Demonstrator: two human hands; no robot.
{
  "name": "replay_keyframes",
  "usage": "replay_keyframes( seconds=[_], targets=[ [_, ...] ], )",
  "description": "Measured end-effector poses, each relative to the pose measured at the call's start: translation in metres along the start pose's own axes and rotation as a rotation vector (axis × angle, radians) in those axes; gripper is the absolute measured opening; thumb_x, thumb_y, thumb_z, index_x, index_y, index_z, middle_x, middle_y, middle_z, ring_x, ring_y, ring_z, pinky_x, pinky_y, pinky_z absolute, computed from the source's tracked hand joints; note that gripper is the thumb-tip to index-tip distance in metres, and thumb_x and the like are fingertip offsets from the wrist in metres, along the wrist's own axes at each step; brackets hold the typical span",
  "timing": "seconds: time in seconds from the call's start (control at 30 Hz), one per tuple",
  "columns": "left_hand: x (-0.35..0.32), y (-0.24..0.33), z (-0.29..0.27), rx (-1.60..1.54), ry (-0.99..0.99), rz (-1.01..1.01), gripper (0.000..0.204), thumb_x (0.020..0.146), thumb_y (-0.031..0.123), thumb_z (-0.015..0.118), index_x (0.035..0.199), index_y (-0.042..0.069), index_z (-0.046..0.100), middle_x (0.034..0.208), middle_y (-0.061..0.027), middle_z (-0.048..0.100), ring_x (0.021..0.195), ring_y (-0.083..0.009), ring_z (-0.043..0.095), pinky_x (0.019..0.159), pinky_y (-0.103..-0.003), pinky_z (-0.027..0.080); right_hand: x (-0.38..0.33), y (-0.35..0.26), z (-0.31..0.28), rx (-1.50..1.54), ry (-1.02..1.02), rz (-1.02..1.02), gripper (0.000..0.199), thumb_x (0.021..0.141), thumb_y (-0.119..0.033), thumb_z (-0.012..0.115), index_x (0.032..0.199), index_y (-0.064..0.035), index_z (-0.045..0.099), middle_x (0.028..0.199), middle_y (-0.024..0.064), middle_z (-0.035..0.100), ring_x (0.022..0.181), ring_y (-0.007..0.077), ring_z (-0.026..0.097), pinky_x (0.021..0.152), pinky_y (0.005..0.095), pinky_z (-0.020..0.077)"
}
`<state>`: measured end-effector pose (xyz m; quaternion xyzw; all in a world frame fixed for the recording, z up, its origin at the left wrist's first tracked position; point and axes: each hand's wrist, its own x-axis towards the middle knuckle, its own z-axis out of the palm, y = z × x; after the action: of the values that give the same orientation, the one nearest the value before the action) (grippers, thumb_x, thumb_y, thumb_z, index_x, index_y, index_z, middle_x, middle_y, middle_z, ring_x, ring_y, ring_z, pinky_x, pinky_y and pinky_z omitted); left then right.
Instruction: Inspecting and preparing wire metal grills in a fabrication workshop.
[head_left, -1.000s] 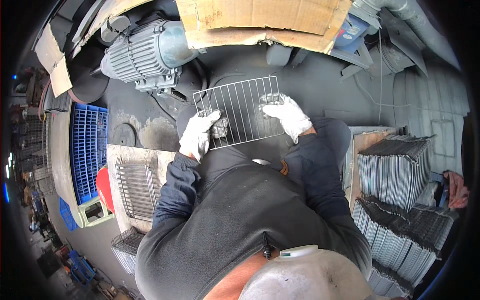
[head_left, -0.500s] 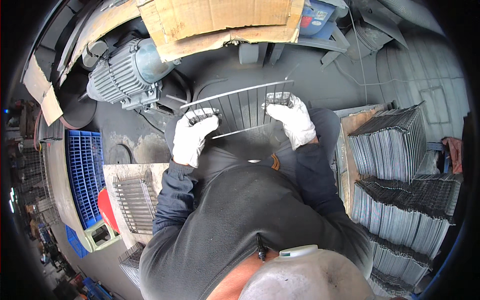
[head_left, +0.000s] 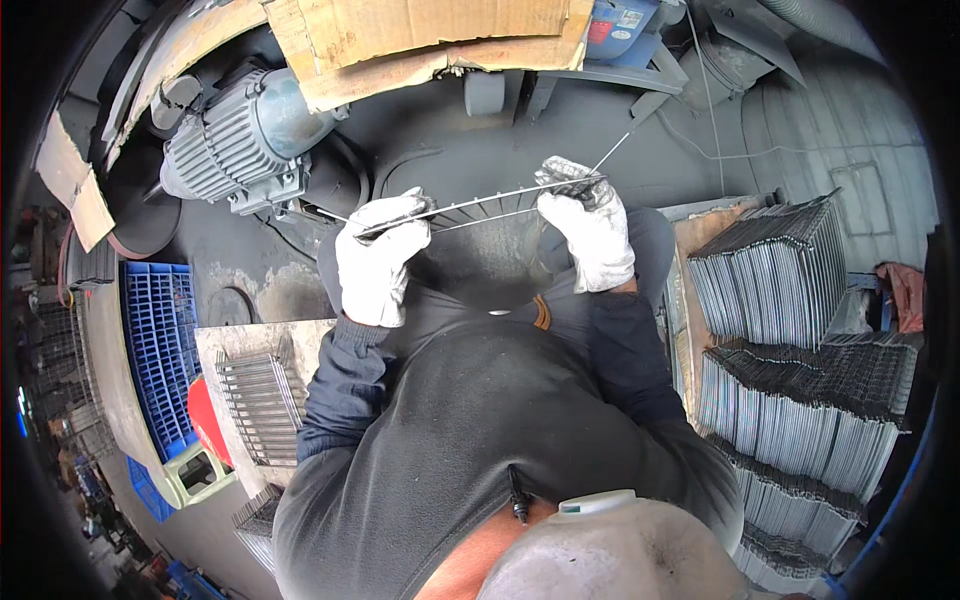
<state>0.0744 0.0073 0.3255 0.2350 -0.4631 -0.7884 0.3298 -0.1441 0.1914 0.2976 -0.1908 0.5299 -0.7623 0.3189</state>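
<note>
A metal wire rack (head_left: 490, 208) spans the space between my two gloved hands, over my lap. It is tipped so that I see it almost edge-on, its bars foreshortened. My left hand (head_left: 383, 255), in a white glove with a blackened finger area, is closed round the rack's left end. At the other end my right hand (head_left: 588, 228), gloved the same way, grips the rack with its fingers over the far edge. Thin rods stick out beyond both ends. The undersides of both hands are hidden.
A grey electric motor (head_left: 240, 140) stands far left, and torn cardboard (head_left: 430, 45) hangs at the front. Stacked wire racks (head_left: 770, 270) fill the right side. More racks (head_left: 260, 405) lie on a board at left, near a blue plastic crate (head_left: 160, 350) and a pale green stool (head_left: 197, 475).
The wire rack has tilted from showing its broad barred face to nearly edge-on. Both hands have turned with it and keep their hold.
</note>
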Motion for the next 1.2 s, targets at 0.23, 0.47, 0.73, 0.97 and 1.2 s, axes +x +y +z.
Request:
replay_keyframes(
  seconds=[0.23,0.47,0.73,0.97,1.2],
  targets=[
    [0.003,-0.004,-0.006,0.016,0.017,0.084,0.034,0.081,-0.008,0.078,0.114,-0.007,0.074,0.119,-0.0178,0.075,0.108,-0.0218,0.072,0.096,-0.031,0.058,-0.014,-0.002,0.030,-0.122,0.225,-0.390,0.078,0.083,0.001,0.084,0.153,-0.0051,0.050,0.155,0.0135,0.051,0.138,0.0212,0.053,0.101,0.0409,0.0571],
    [0.003,0.001,-0.008,0.192,0.011,0.177,0.026,0.081,-0.006,0.078,0.107,-0.004,0.077,0.106,-0.0110,0.078,0.101,-0.0203,0.073,0.113,-0.036,0.049,-0.012,-0.021,0.036,-1.415,0.316,-1.188,0.090,0.082,-0.042,0.086,0.161,-0.0245,0.046,0.164,0.0235,0.040,0.146,0.0534,0.041,0.118,0.0677,0.0335],
    [0.008,-0.007,-0.010,0.463,-0.109,0.289,0.021,0.085,0.004,0.075,0.105,-0.002,0.078,0.098,-0.0097,0.079,0.095,-0.0169,0.073,0.124,-0.043,0.039,-0.028,-0.005,0.077,-1.508,0.085,-0.960,0.075,0.087,-0.047,0.076,0.156,-0.0303,0.053,0.168,0.0159,0.037,0.150,0.0494,0.036,0.123,0.0698,0.0249],
    [-0.003,-0.013,-0.014,0.050,-0.006,0.006,0.019,0.093,0.003,0.069,0.110,-0.005,0.075,0.102,-0.0110,0.079,0.098,-0.0164,0.075,0.113,-0.035,0.051,-0.020,-0.001,0.077,-1.528,0.104,-1.022,0.072,0.086,-0.044,0.077,0.153,-0.0315,0.055,0.166,0.0165,0.040,0.147,0.0500,0.040,0.122,0.0696,0.0274],
    [0.002,-0.014,-0.024,0.244,0.001,0.128,0.020,0.093,0.000,0.070,0.112,-0.006,0.073,0.103,-0.0133,0.079,0.093,-0.0179,0.076,0.102,-0.031,0.058,-0.013,-0.007,0.047,-1.570,0.194,-0.879,0.061,0.087,-0.043,0.078,0.145,-0.0294,0.065,0.164,0.0185,0.043,0.147,0.0531,0.039,0.122,0.0707,0.0243]
  ],
)
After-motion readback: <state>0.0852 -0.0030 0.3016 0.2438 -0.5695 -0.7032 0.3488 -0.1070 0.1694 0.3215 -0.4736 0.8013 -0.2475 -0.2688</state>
